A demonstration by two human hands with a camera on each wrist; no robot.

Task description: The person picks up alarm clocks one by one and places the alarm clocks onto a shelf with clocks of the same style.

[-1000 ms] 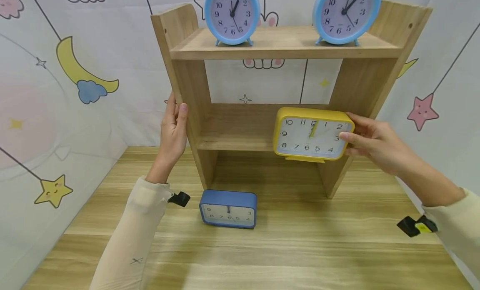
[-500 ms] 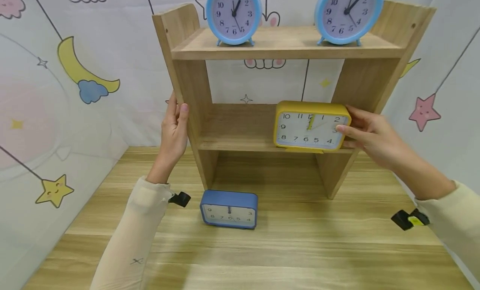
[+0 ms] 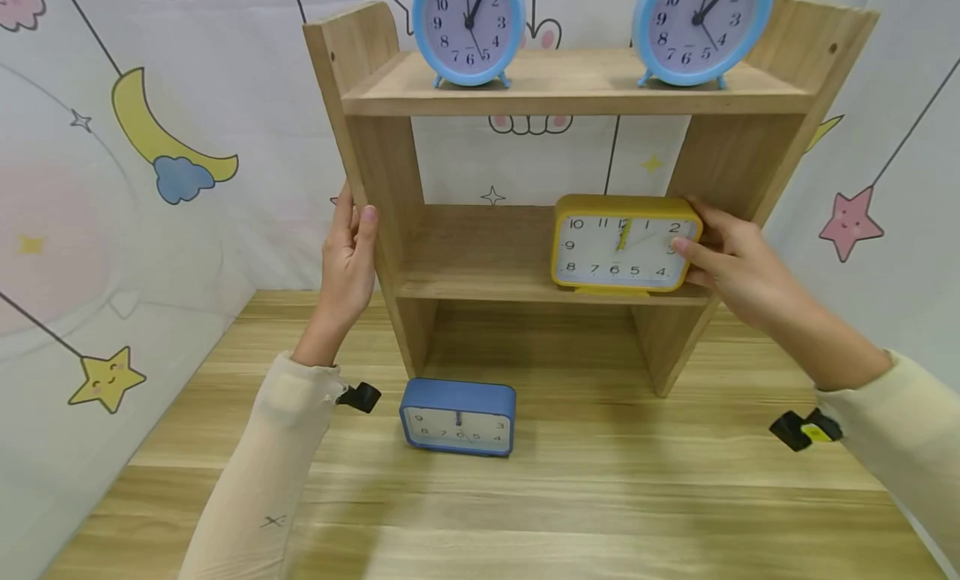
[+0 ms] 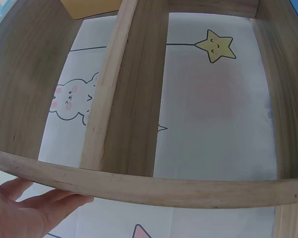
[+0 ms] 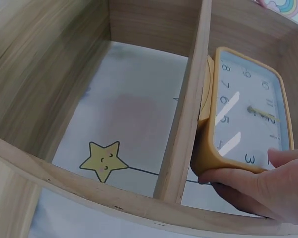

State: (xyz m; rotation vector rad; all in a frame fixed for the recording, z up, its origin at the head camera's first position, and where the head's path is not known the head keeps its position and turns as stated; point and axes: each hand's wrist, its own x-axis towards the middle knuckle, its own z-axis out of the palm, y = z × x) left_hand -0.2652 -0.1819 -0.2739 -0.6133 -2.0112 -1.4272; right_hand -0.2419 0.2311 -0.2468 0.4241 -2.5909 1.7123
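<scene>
My right hand [image 3: 738,259] grips the right end of a yellow rectangular alarm clock [image 3: 630,242], thumb on its face and fingers behind. The clock stands upright at the right of the middle board of a wooden shelf [image 3: 480,292], its base at the front edge. In the right wrist view, the yellow clock [image 5: 248,109] sits beside the board, with my hand [image 5: 273,188] at its lower corner. My left hand [image 3: 348,263] rests against the outside of the shelf's left panel; extended fingers [image 4: 54,203] show there in the left wrist view. A blue clock [image 3: 457,417] stands on the table before the shelf.
Two round light-blue alarm clocks [image 3: 469,30] [image 3: 701,30] stand on the top board, their upper parts cut off. Behind the shelf hangs a white cloth [image 3: 255,130] printed with stars and a moon. The wooden tabletop [image 3: 600,497] stretches out in front.
My right hand has moved the yellow clock back and slightly up, from in front of the middle board onto its edge. My left hand and the blue clock have stayed put.
</scene>
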